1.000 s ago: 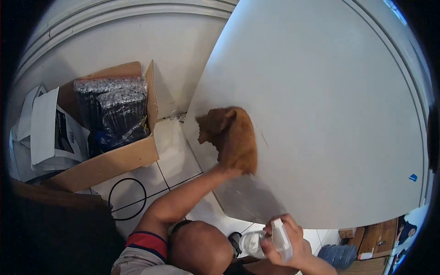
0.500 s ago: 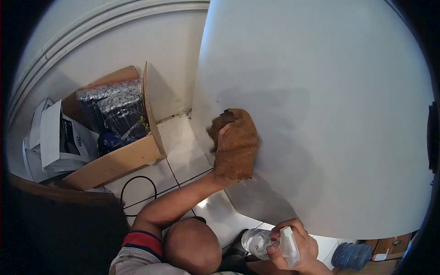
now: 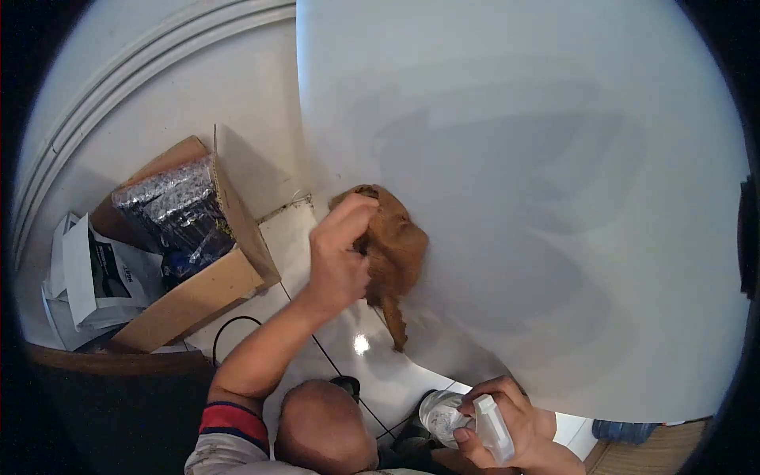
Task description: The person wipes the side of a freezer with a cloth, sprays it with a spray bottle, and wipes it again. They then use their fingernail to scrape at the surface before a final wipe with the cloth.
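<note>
My left hand [image 3: 340, 257] is closed on a brown cloth [image 3: 396, 241], which lies bunched against the left part of a large, smooth white panel [image 3: 507, 198]. One corner of the cloth dangles below the hand. At the bottom right, my right hand [image 3: 518, 419] grips a clear spray bottle [image 3: 443, 416] with a white spray head. The bottle lies tilted, its transparent body pointing left, just below the panel's lower edge.
An open cardboard box [image 3: 194, 297] with plastic-wrapped dark items and white packets stands on the tiled floor at left. A black cable [image 3: 229, 324] loops beside it. A blue water jug [image 3: 623, 431] and a dark brown-edged surface [image 3: 119, 360] are at the lower edges.
My left hand has shifted slightly left and turned, so its back now shows and the cloth is bunched with a hanging corner. The right hand still holds the spray bottle.
</note>
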`<action>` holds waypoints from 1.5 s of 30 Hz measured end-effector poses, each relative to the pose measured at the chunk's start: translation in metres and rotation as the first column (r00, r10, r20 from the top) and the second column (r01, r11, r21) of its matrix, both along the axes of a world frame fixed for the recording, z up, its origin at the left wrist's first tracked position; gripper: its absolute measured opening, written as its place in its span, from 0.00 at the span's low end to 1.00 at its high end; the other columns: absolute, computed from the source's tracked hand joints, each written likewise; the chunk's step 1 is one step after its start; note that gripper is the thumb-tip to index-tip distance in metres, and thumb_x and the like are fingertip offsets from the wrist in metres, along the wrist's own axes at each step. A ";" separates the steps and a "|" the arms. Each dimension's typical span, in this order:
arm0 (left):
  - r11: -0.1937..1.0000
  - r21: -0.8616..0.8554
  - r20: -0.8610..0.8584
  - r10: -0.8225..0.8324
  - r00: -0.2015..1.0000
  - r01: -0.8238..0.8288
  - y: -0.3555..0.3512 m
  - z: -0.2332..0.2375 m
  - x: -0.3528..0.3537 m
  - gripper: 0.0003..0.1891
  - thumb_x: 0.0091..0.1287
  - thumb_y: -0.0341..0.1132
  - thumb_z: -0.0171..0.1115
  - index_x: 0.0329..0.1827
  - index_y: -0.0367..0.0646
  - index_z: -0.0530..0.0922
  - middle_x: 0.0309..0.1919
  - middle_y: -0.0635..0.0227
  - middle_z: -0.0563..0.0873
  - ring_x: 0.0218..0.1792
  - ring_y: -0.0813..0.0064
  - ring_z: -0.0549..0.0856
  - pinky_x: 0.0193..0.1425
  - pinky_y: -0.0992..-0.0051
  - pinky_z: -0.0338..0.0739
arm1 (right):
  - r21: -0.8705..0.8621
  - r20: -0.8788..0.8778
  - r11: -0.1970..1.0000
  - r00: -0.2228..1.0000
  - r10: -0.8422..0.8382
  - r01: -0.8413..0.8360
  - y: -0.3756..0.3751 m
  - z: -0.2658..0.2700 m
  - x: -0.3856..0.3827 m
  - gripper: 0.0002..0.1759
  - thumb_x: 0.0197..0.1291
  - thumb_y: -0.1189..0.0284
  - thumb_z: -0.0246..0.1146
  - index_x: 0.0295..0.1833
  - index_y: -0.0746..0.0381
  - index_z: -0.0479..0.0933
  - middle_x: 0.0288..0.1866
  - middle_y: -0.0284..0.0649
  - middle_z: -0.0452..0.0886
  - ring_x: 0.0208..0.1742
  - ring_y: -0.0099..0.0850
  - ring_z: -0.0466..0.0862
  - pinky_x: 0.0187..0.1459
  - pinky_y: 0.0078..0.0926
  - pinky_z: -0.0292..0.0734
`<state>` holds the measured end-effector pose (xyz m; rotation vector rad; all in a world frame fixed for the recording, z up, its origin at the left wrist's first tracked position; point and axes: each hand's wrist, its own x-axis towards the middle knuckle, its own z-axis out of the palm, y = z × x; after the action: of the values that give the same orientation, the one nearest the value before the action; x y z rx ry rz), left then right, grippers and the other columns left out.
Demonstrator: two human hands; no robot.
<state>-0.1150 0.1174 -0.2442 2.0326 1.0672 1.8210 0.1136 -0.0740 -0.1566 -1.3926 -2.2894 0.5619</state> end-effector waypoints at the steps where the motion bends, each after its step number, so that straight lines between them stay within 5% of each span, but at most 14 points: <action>1: 0.989 -0.090 0.047 -0.111 0.993 0.114 0.006 0.006 -0.007 0.11 0.51 0.23 0.67 0.37 0.29 0.78 0.38 0.55 0.81 0.39 0.64 0.83 0.43 0.74 0.77 | 0.015 -0.028 1.000 1.000 -0.001 0.001 -0.001 -0.002 0.003 0.16 0.47 0.63 0.70 0.38 0.61 0.79 0.40 0.41 0.79 0.37 0.33 0.83 0.33 0.28 0.80; 2: 0.957 -0.178 0.103 -0.215 0.971 0.231 0.007 0.012 -0.011 0.11 0.52 0.26 0.69 0.35 0.32 0.78 0.37 0.58 0.81 0.38 0.70 0.82 0.42 0.75 0.76 | 0.026 -0.057 1.000 0.998 -0.002 0.004 -0.002 -0.005 0.005 0.16 0.46 0.63 0.71 0.39 0.61 0.79 0.40 0.41 0.79 0.37 0.32 0.83 0.33 0.28 0.80; 3: 0.975 -0.150 -0.056 -0.171 0.984 0.160 0.003 0.021 -0.013 0.13 0.50 0.20 0.63 0.40 0.31 0.77 0.37 0.55 0.81 0.37 0.56 0.83 0.41 0.71 0.77 | 0.027 -0.064 1.000 0.998 -0.008 0.009 -0.002 -0.008 0.006 0.16 0.46 0.63 0.71 0.39 0.61 0.79 0.40 0.41 0.79 0.37 0.32 0.83 0.33 0.28 0.80; 6: 0.995 -0.013 -0.205 -0.099 0.974 0.098 -0.005 0.015 -0.006 0.13 0.49 0.24 0.68 0.37 0.33 0.77 0.35 0.53 0.80 0.35 0.54 0.81 0.39 0.69 0.76 | 0.052 -0.187 0.999 0.982 0.007 0.003 -0.003 -0.009 0.005 0.17 0.46 0.62 0.71 0.39 0.60 0.79 0.41 0.39 0.79 0.37 0.32 0.83 0.31 0.27 0.80; 8: 0.985 -0.097 -0.240 -0.160 0.957 0.141 -0.006 0.031 -0.012 0.11 0.49 0.21 0.63 0.36 0.33 0.75 0.33 0.52 0.78 0.34 0.50 0.80 0.38 0.66 0.76 | -0.066 0.005 0.995 0.997 -0.080 0.080 -0.005 0.009 0.000 0.16 0.47 0.61 0.71 0.39 0.58 0.80 0.43 0.36 0.79 0.35 0.31 0.84 0.29 0.27 0.80; 12: 0.982 -0.159 -0.335 -0.150 0.930 0.101 -0.012 0.041 -0.010 0.10 0.49 0.17 0.59 0.34 0.33 0.72 0.30 0.50 0.75 0.33 0.44 0.77 0.38 0.59 0.75 | -0.038 0.024 0.998 0.998 -0.056 0.057 -0.005 0.027 -0.008 0.16 0.48 0.59 0.70 0.40 0.56 0.80 0.45 0.33 0.79 0.34 0.31 0.85 0.29 0.27 0.80; 15: 0.976 -0.171 -0.372 -0.191 0.909 0.135 -0.016 0.043 -0.009 0.10 0.50 0.19 0.60 0.34 0.34 0.71 0.30 0.50 0.75 0.35 0.43 0.78 0.37 0.57 0.74 | -0.018 -0.301 1.000 0.954 0.011 -0.017 -0.003 0.025 -0.008 0.17 0.51 0.71 0.67 0.46 0.67 0.75 0.45 0.51 0.75 0.42 0.48 0.78 0.43 0.38 0.75; 17: 0.979 -0.176 -0.325 -0.161 0.932 0.108 -0.007 0.040 -0.013 0.11 0.49 0.18 0.60 0.34 0.34 0.70 0.30 0.50 0.75 0.34 0.43 0.78 0.37 0.57 0.74 | -0.038 -0.199 0.999 0.980 0.026 -0.035 0.001 0.026 -0.006 0.17 0.50 0.59 0.69 0.42 0.56 0.79 0.44 0.33 0.79 0.33 0.31 0.85 0.29 0.29 0.81; 21: 0.983 -0.171 -0.351 -0.130 0.927 0.073 -0.012 0.040 -0.011 0.12 0.47 0.16 0.58 0.34 0.33 0.69 0.30 0.49 0.75 0.34 0.43 0.78 0.36 0.57 0.73 | -0.119 0.023 0.993 1.000 0.003 -0.001 -0.004 0.042 -0.009 0.17 0.52 0.62 0.69 0.44 0.58 0.79 0.45 0.36 0.78 0.35 0.32 0.85 0.32 0.29 0.81; 23: 0.972 -0.144 -0.352 -0.226 0.908 0.187 -0.022 0.042 -0.002 0.11 0.47 0.17 0.58 0.35 0.32 0.70 0.29 0.49 0.75 0.33 0.43 0.78 0.36 0.59 0.73 | -0.098 -0.337 0.989 0.939 0.075 -0.114 -0.003 0.016 -0.004 0.16 0.53 0.65 0.69 0.45 0.60 0.78 0.47 0.39 0.76 0.37 0.36 0.85 0.36 0.29 0.81; 30: 0.946 -0.313 -0.141 -0.132 0.981 0.083 0.012 0.039 -0.022 0.07 0.51 0.21 0.57 0.33 0.34 0.73 0.28 0.50 0.77 0.32 0.48 0.79 0.36 0.64 0.76 | -0.138 -0.289 0.985 0.955 0.060 -0.104 -0.012 0.025 -0.007 0.16 0.52 0.68 0.70 0.45 0.63 0.78 0.46 0.44 0.75 0.37 0.37 0.84 0.38 0.31 0.81; 39: 0.964 -0.207 -0.355 -0.233 0.905 0.167 -0.004 0.039 -0.015 0.06 0.51 0.19 0.58 0.32 0.33 0.72 0.27 0.51 0.77 0.31 0.50 0.80 0.36 0.64 0.75 | -0.142 -0.334 0.987 0.942 0.024 -0.076 -0.023 0.031 -0.012 0.16 0.50 0.69 0.70 0.44 0.63 0.78 0.45 0.43 0.76 0.37 0.36 0.84 0.37 0.30 0.82; 42: 0.959 -0.282 -0.179 -0.058 0.982 0.006 0.036 0.029 -0.043 0.07 0.51 0.18 0.57 0.33 0.32 0.73 0.27 0.50 0.78 0.30 0.52 0.81 0.35 0.66 0.76 | -0.117 -0.245 0.990 0.968 0.049 -0.080 -0.026 0.034 -0.012 0.16 0.50 0.69 0.70 0.44 0.63 0.78 0.45 0.43 0.76 0.37 0.35 0.84 0.36 0.30 0.82; 45: 0.958 -0.272 -0.226 -0.157 0.961 0.093 0.017 0.031 -0.029 0.07 0.51 0.19 0.57 0.34 0.33 0.75 0.26 0.52 0.79 0.27 0.57 0.81 0.33 0.69 0.76 | -0.081 -0.369 0.992 0.927 0.063 -0.100 -0.022 0.020 -0.003 0.17 0.50 0.68 0.70 0.44 0.64 0.78 0.45 0.43 0.76 0.36 0.35 0.84 0.36 0.30 0.81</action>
<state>-0.1436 0.1343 -0.2132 2.1457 1.1399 1.3158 0.1110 -0.0961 -0.1367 -1.1244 -2.0456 0.8909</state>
